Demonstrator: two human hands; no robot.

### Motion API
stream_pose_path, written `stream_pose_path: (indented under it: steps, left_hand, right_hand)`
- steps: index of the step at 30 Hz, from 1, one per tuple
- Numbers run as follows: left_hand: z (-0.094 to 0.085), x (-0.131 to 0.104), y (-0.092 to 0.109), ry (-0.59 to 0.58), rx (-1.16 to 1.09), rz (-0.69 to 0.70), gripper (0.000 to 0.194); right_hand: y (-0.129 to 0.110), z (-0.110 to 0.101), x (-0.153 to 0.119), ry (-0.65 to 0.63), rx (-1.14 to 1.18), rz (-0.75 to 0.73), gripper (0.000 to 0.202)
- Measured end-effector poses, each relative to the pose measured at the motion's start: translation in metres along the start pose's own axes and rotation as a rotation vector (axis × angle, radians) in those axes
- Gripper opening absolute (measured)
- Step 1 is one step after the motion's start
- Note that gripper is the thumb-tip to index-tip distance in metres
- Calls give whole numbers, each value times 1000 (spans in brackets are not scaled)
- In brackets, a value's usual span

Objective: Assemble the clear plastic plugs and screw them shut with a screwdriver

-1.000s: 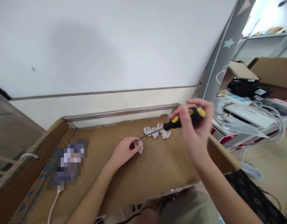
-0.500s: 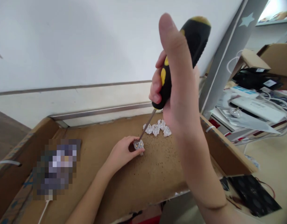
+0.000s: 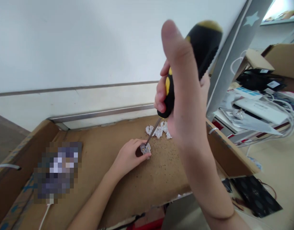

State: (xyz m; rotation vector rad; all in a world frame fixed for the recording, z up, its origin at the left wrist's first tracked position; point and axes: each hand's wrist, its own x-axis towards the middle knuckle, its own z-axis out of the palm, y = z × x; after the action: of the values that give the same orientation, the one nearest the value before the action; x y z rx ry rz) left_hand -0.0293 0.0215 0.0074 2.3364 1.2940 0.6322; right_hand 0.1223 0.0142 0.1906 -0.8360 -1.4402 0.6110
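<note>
My right hand (image 3: pixel 185 73) is wrapped round the black and yellow handle of a screwdriver (image 3: pixel 206 41), thumb up along the grip. Its thin metal shaft slants down to the left, and the tip meets a small clear plastic plug (image 3: pixel 145 148). Fingers and thumb of my left hand (image 3: pixel 129 156) pinch that plug against the cardboard from the left side. Brass-coloured metal spots show on its upper face. Just behind it lie several more clear plugs (image 3: pixel 158 131) with metal pins pointing up, partly hidden by my right hand.
A shallow cardboard box (image 3: pixel 96 179) forms the work surface, sprinkled with dark specks. On its left lies a pixelated device (image 3: pixel 60 172) with a white cable. Beyond the right wall are stacked papers and cables (image 3: pixel 261 108) and a black panel (image 3: pixel 257 195). A white wall (image 3: pixel 77 48) rises behind.
The view has shifted slightly. The screwdriver handle has tilted a little further right, while its tip stays on the plug in my left hand.
</note>
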Motion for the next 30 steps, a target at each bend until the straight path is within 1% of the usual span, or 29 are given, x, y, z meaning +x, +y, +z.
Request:
stream_pose_path:
  steps: [2, 3, 5, 8, 11, 13, 15, 17, 18, 20, 22, 24, 25, 27, 28, 30]
  left_hand:
    - [0, 0, 1, -12, 10, -6, 32]
    - [0, 0, 2, -19, 13, -10, 32]
    - [1, 0, 2, -26, 18, -9, 31]
    - [1, 0, 2, -24, 26, 11, 27]
    - [1, -1, 3, -30, 22, 22, 24]
    - [1, -1, 4, -37, 18, 26, 23]
    - [2, -1, 4, -37, 18, 28, 24]
    - [3, -1, 4, -32, 20, 23, 26]
    - [4, -1, 3, -30, 19, 18, 27]
    - [4, -1, 2, -33, 12, 11, 30]
    - [5, -1, 1, -32, 4, 7, 30]
    - [4, -2, 1, -24, -7, 6, 30]
    - [4, -2, 1, -21, -14, 8, 30]
    - [4, -2, 2, -11, -31, 11, 29]
    - [3, -2, 2, -9, -37, 10, 29]
    - [3, -2, 2, -9, -37, 0, 29]
  right_hand:
    - [2, 6, 0, 104, 182, 76, 46]
    - [2, 8, 0, 137, 237, 115, 46]
    - [3, 12, 2, 149, 242, 169, 41]
    - [3, 15, 6, 162, 252, 195, 39]
    - [2, 19, 5, 167, 189, 122, 39]
    - [1, 18, 0, 197, 59, 12, 33]
    - [-1, 13, -3, 208, -106, -113, 28]
    - [-5, 2, -3, 154, -281, -242, 19]
    - [-7, -4, 0, 93, -373, -296, 14]
    - [-14, -16, 8, -44, -571, -356, 10]
    - [-23, -22, 17, -113, -791, -345, 19]
    - [-32, -23, 23, -104, -987, -297, 33]
    - [-35, -21, 25, -91, -1048, -275, 38]
    - [-40, -17, 27, -81, -1051, -259, 41]
    - [-40, -15, 27, -93, -987, -264, 40]
    - [-38, -12, 29, -167, -773, -265, 33]
